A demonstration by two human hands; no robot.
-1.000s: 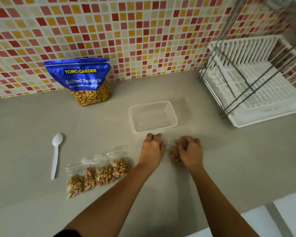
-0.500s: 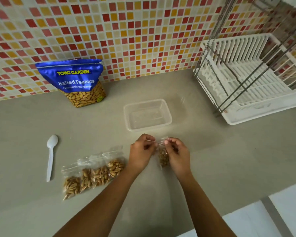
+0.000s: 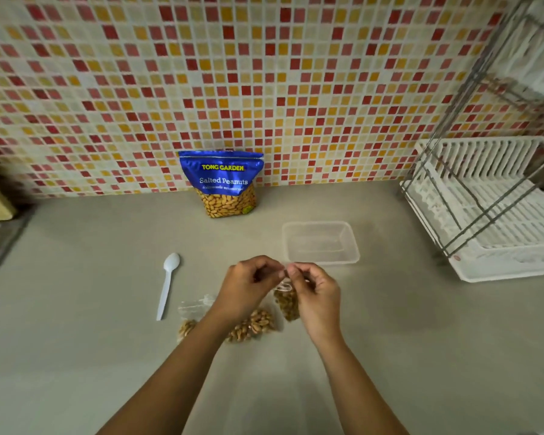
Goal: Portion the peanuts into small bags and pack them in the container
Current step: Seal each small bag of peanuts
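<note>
Left hand (image 3: 248,287) and right hand (image 3: 316,296) pinch the top of a small peanut-filled bag (image 3: 286,304), just in front of the clear container (image 3: 353,243). Further filled bags (image 3: 252,326) lie front-left of the container on the tabletop (image 3: 421,340).

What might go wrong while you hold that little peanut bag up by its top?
The left hand and right hand pinch only the top of the small bag, so if its seal is not fully shut, peanuts might spill onto the counter. The left forearm crosses right over the filled bags lying there and might nudge or squash them.
</note>
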